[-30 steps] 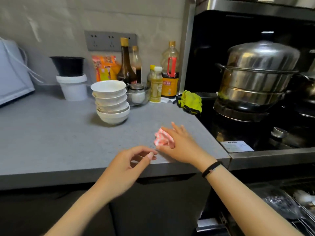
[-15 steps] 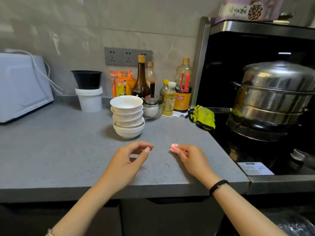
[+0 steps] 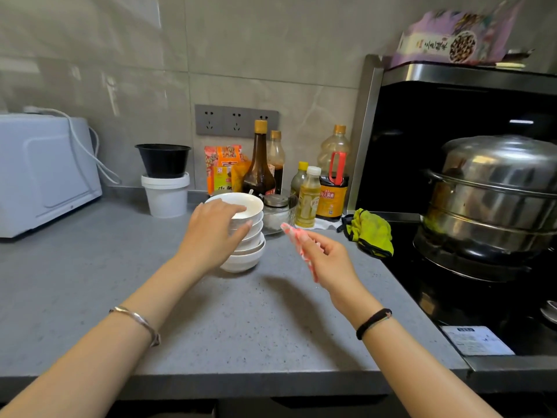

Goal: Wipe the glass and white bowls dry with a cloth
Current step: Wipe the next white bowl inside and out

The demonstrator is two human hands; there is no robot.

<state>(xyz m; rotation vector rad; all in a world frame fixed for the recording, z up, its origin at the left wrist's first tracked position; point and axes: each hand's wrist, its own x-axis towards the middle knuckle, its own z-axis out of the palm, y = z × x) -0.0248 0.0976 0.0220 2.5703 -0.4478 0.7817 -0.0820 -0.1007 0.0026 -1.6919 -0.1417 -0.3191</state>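
Worktop: grey speckled stone countertop [image 3: 241,327]. It carries the landmark, a stack of round white glazed ceramic bowls [image 3: 245,257].
Right hand: the right hand [image 3: 331,263] is raised just right of the stack and apart from it. Its fingers and thumb pinch a pink-and-white patterned cloth [image 3: 301,247], folded narrow.
Left hand: the left hand [image 3: 211,233] is on the stack's left side. Its fingers curl over the rim of the top bowl [image 3: 251,208], with the thumb against the outer wall.
Task items: the white bowls are nested rims up in the stack. A clear glass dish [image 3: 275,220] stands just behind and right of the stack, holding a metal-lidded jar. Contact with the stack cannot be told.
Step in hand: probably taking the top bowl off for wiping.
Handling, bowls: rigid and brittle, and probably slippery where the glaze is wet. Grip at the rim, fingers inside and thumb outside. Lift straight up so the bowl beneath is not dragged.
Handling, cloth: soft, light and limp. Bunch it in the palm to press into the bowl's curve.
Beyond: brown and yellow sauce bottles [image 3: 259,164] stand behind the stack. A yellow-green rag [image 3: 372,232] lies well right of it.
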